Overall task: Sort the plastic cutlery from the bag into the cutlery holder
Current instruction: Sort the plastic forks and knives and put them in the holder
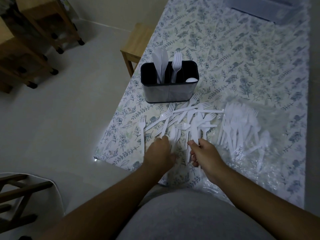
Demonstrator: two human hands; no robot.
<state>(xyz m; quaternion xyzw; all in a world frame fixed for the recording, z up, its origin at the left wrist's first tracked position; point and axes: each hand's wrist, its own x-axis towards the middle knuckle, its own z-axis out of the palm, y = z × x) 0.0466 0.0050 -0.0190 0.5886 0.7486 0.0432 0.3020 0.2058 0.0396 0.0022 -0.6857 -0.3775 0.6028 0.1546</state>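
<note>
A loose pile of white plastic cutlery [183,118] lies on the floral tablecloth in front of a dark cutlery holder [170,90]. The holder has knives [161,64] in its left section, forks [176,66] in the middle one and a spoon [191,80] at the right. A clear plastic bag [245,129] with more cutlery lies to the right of the pile. My left hand [160,153] rests palm down at the pile's near edge, fingertips touching handles. My right hand [204,155] is closed around a bundle of white cutlery handles [194,134].
The table's near-left corner [97,156] is close to my left hand. A wooden stool [135,47] stands by the table's left edge. Wooden furniture [29,44] stands at the far left, a chair [20,193] at the lower left. A pale box [270,9] sits far back.
</note>
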